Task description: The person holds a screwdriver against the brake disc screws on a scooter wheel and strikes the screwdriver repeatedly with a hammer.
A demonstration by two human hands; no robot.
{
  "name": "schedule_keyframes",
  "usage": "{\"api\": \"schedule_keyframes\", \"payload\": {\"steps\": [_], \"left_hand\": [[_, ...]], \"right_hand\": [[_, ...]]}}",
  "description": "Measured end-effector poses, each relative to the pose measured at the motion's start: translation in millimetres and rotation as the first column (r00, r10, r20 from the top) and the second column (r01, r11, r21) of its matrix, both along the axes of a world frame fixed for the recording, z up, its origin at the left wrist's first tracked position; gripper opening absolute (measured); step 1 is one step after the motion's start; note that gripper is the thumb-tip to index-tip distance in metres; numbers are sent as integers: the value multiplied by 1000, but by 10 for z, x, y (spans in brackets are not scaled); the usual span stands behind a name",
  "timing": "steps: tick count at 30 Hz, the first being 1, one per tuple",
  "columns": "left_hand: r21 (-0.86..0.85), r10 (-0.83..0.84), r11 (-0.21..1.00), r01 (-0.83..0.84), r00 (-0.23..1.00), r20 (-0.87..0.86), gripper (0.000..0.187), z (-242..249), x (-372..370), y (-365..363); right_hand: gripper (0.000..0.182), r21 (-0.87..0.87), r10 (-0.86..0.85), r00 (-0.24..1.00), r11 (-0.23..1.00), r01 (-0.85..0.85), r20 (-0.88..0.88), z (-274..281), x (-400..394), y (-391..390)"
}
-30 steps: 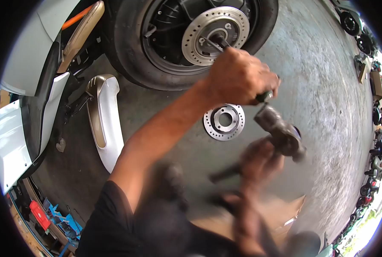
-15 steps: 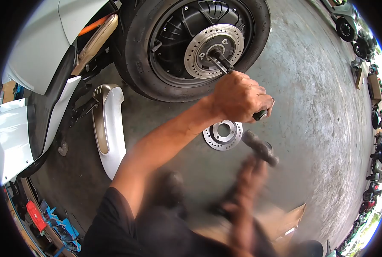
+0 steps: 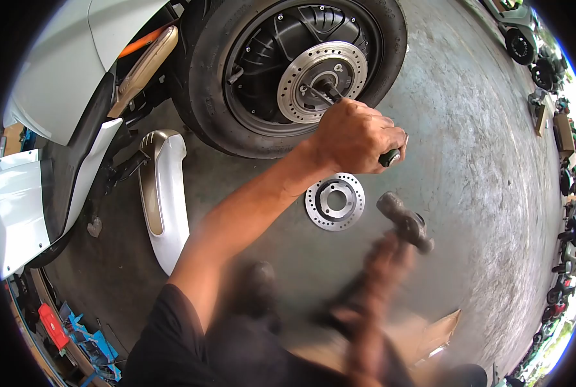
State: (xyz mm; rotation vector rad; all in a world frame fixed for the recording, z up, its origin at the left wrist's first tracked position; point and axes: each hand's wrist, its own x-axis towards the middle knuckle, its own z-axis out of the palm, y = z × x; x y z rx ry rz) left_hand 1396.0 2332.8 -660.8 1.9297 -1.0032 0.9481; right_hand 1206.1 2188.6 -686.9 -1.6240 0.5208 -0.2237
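My left hand (image 3: 360,137) is closed round the dark handle of a screwdriver (image 3: 389,157), whose shaft points at the hub of the wheel (image 3: 210,109). The shaft's tip lies near the centre of the perforated brake disc (image 3: 290,90), but its exact contact is unclear. Below that hand, my right hand (image 3: 391,257), blurred, grips a hammer (image 3: 404,220) close to its head. The hammer head is apart from the screwdriver handle. A second brake disc (image 3: 313,205) lies flat on the floor under my left hand.
A white and gold curved panel (image 3: 177,206) lies left of my left forearm. White bodywork (image 3: 62,77) fills the upper left. Cardboard (image 3: 439,332) is on the floor near my legs. A red object (image 3: 54,326) and blue parts (image 3: 91,338) are at the lower left.
The hammer and my right hand have shifted slightly to the right, a little away from the screwdriver handle. My left hand has moved slightly up and left with the screwdriver.
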Motion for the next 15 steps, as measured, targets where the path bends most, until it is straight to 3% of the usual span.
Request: {"api": "schedule_keyframes", "payload": {"steps": [15], "left_hand": [[3, 9, 1000, -9, 1000, 4, 25, -57, -18, 9]], "right_hand": [[33, 46, 15, 990, 999, -22, 141, 262, 226, 47]]}}
